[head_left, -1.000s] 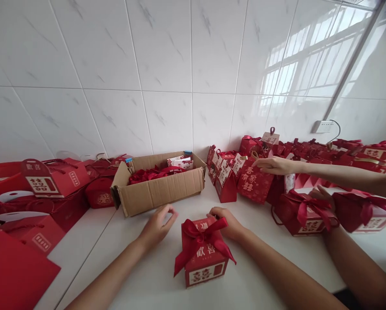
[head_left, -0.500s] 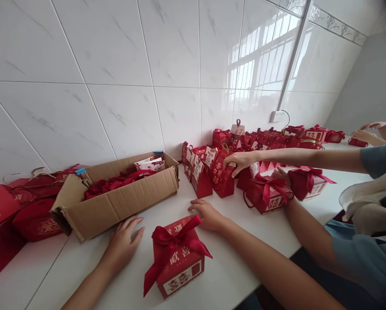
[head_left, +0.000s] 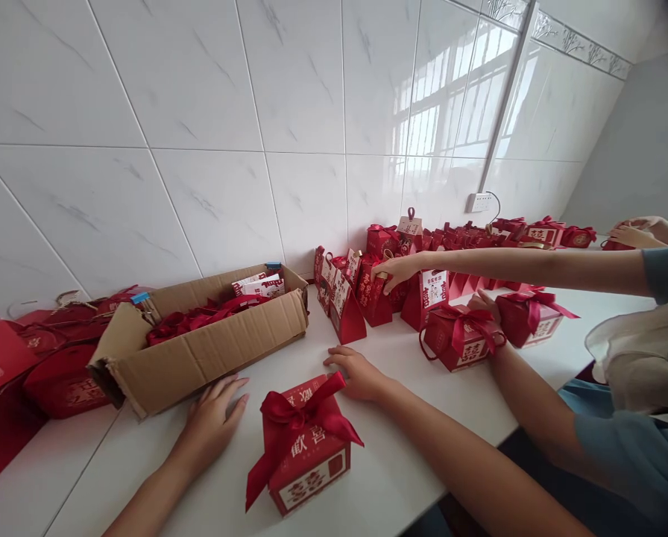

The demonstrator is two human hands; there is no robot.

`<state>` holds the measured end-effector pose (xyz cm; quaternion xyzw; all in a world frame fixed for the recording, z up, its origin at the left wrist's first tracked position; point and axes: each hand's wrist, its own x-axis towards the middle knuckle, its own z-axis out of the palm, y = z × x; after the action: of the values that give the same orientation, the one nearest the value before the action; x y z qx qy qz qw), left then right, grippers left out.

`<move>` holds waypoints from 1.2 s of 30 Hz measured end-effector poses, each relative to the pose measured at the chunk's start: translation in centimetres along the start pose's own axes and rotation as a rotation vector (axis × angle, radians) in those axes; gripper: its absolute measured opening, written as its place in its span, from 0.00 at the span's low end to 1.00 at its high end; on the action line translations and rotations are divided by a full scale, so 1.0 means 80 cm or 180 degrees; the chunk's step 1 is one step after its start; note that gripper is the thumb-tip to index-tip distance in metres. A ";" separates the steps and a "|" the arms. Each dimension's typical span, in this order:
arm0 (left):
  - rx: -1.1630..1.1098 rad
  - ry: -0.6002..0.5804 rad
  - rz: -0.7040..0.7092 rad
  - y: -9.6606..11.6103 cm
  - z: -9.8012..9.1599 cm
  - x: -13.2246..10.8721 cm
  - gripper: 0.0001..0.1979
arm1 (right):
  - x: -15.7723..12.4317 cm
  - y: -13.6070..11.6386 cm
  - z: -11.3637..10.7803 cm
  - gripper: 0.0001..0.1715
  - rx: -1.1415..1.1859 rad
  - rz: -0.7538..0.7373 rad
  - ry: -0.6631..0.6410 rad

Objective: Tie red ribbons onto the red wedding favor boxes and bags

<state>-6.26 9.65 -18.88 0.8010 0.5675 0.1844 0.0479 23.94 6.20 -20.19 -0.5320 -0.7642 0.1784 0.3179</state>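
- Right hand (head_left: 359, 375) looks empty from where I'm standing: fingers loosely curled, resting on the white tabletop (head_left: 390, 473).
- Left hand (head_left: 216, 414) is empty too, lying palm-down with the thumb apart from the fingers.
- Squat red cardboard gift box with a satin bow (head_left: 306, 455) sits upright between the forearms. Right hand's clearly nearer, just past its far right corner; can't tell if they touch. Left is off its left side with a gap.
- No obvious long axis on that box, tbh; its pale printed panel faces the wearer.
- Open brown corrugated carton (head_left: 216, 358): behind and left of the gift box, close to the left fingertips.
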 end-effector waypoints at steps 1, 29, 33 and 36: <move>0.0007 -0.0007 -0.0005 0.000 0.000 0.000 0.24 | 0.000 0.000 0.000 0.20 -0.0007 -0.0005 -0.0006; 0.0199 -0.0159 -0.0013 -0.011 0.009 0.007 0.23 | 0.004 0.001 -0.006 0.21 -0.0263 -0.0108 -0.0120; 0.0213 -0.0112 -0.0014 -0.011 0.010 0.008 0.23 | 0.003 0.000 -0.008 0.21 -0.0261 -0.0112 -0.0149; 0.0219 -0.0054 0.0006 -0.013 0.012 0.008 0.23 | 0.002 -0.001 -0.010 0.22 -0.0247 -0.0126 -0.0176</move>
<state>-6.67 10.77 -19.88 0.8043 0.5723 0.1580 0.0250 24.40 6.27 -19.55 -0.5235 -0.7895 0.1569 0.2793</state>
